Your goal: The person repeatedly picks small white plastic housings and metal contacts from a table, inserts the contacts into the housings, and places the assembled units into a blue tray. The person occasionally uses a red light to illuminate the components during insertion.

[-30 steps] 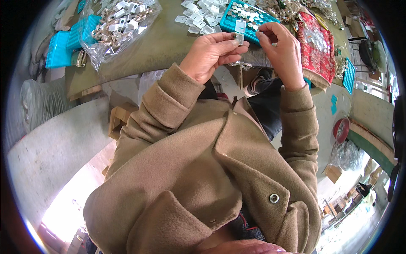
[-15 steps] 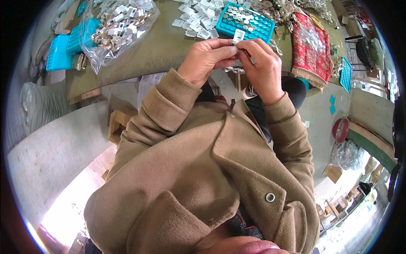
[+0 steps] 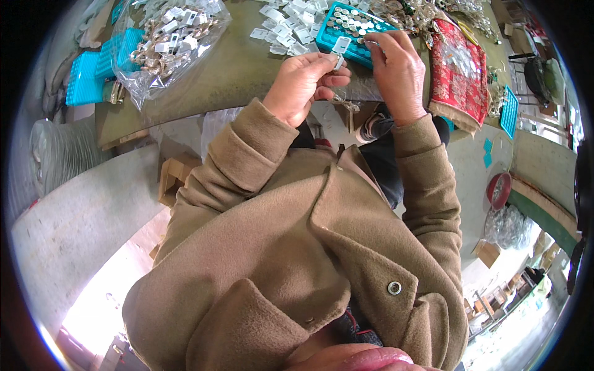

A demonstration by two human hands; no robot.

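Tan coat sleeves nearest, both raised to the table edge. Left hand (image 3: 304, 83) pinched narrow on a small white tag (image 3: 340, 44); right hand (image 3: 396, 65) just beside, fingertips closed on something too small to tell. Beyond the right hand, teal tray (image 3: 352, 28) partly filled. Past the left hand, loose tags (image 3: 288, 25) unsorted, clear bag (image 3: 167, 43) full. Much seemingly left.

I see my left hand (image 3: 303, 83) pinching a small white tag (image 3: 340, 52) just before the teal tray (image 3: 352, 28); my right hand (image 3: 396, 68) touches that tray's near edge.
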